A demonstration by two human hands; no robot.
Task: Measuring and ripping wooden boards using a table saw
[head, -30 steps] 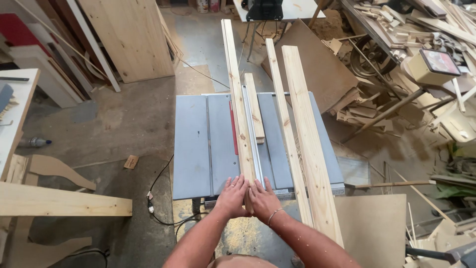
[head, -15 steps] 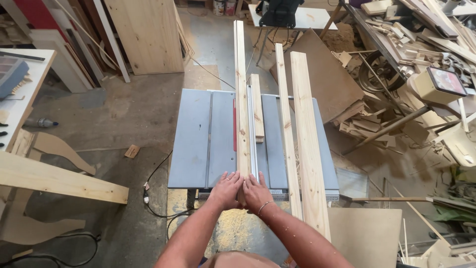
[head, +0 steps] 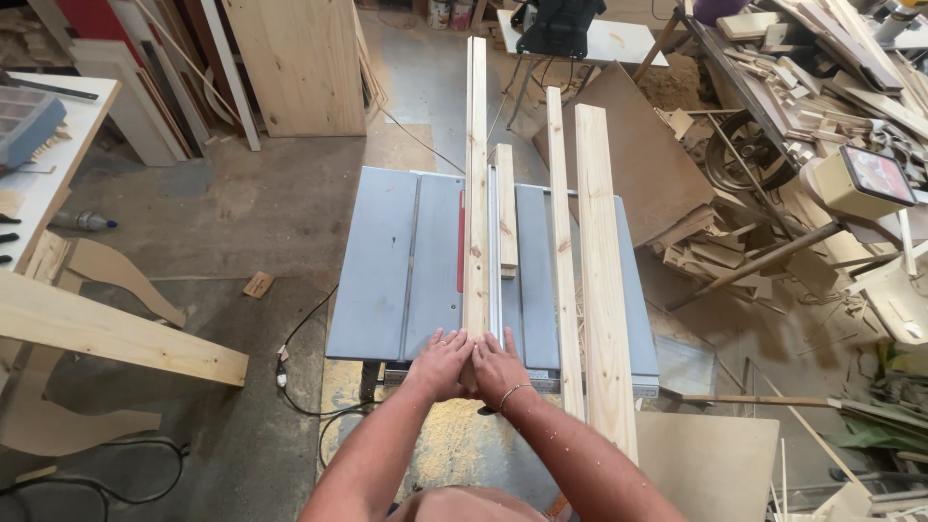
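Observation:
A long pale wooden strip (head: 476,174) lies lengthwise on the grey table saw (head: 382,280), running along a metal fence beside the red blade insert (head: 460,253). Both my hands press on its near end at the table's front edge: my left hand (head: 440,362) on the left side, my right hand (head: 500,367), with a thin bracelet on the wrist, on the right. The fingers lie flat on the wood, not wrapped round it. A short wooden block (head: 506,208) sits just right of the fence.
Two more long boards, a narrow one (head: 561,261) and a wide one (head: 604,280), lie on the saw's right side. Scrap wood heaps (head: 802,145) fill the right. A plank (head: 106,329) juts in at left. Sawdust and a black cable (head: 309,387) lie below.
The strip has slid further away across the saw table, and both hands have followed it up to the table's front edge.

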